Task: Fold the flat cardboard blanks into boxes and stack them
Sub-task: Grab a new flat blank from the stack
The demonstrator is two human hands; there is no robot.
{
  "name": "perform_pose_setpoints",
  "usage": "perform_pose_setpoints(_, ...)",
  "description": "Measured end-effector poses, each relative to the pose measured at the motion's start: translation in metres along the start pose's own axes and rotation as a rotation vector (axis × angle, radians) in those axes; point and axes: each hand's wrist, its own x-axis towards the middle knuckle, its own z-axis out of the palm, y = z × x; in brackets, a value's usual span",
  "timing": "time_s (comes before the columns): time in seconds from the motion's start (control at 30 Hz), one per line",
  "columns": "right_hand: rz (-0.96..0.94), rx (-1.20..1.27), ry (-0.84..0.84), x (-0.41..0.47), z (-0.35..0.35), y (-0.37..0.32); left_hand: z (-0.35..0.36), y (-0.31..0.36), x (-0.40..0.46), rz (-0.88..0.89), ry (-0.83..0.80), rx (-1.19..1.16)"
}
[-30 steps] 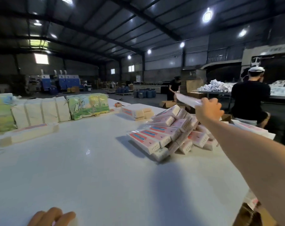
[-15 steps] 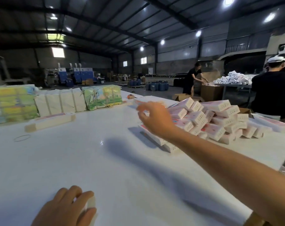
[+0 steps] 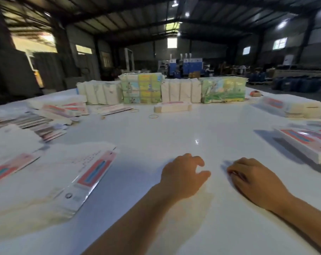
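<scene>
Both hands sit low over the white table [image 3: 174, 129] and hold nothing. The left hand [image 3: 183, 175] has its fingers loosely curled, with the thumb out to the side. The right hand [image 3: 255, 183] lies just beside it, fingers bent down toward the table top. They look ready to grab the next piece, I think.

The flat blanks [image 3: 78, 181] lie in a pile to the left, near the left arm — a close place to pick from. More flat ones [image 3: 36, 124] are spread out farther back on the left. Folded boxes [image 3: 308, 142] are piled at the right edge, well apart from the blanks, so done and not done do not get mixed up. One folded box [image 3: 172, 107] lies alone in the middle, far from the hands.

At the back of the table stand wrapped bundles [image 3: 223, 90] in a row. A few rubber bands [image 3: 153, 116] lie near them — maybe they tied up the bundles.

The table is smooth and shiny. The room is a big dark hall with a metal roof, some lamps, and blue machines [image 3: 191, 65] far away. The picture is a bit blurry.
</scene>
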Motion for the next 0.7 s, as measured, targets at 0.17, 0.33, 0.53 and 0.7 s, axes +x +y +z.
perform_pose_setpoints(0.17,-0.04,0.053,0.065,0.006,0.014,0.015,-0.081,-0.062,0.017,-0.382,-0.008,0.034)
perform_pose_setpoints(0.33,-0.062,0.027,0.041,0.012,0.025,0.029,-0.133,-0.148,-0.02,-0.725,-0.124,0.393)
perform_pose_setpoints(0.53,-0.008,0.01,0.003,0.01,0.022,0.03,-0.131,-0.164,-0.035,-0.841,-0.038,0.417)
perform_pose_setpoints(0.7,-0.007,0.013,0.005,0.009,0.018,0.028,-0.132,-0.157,-0.032,-0.924,0.006,0.346)
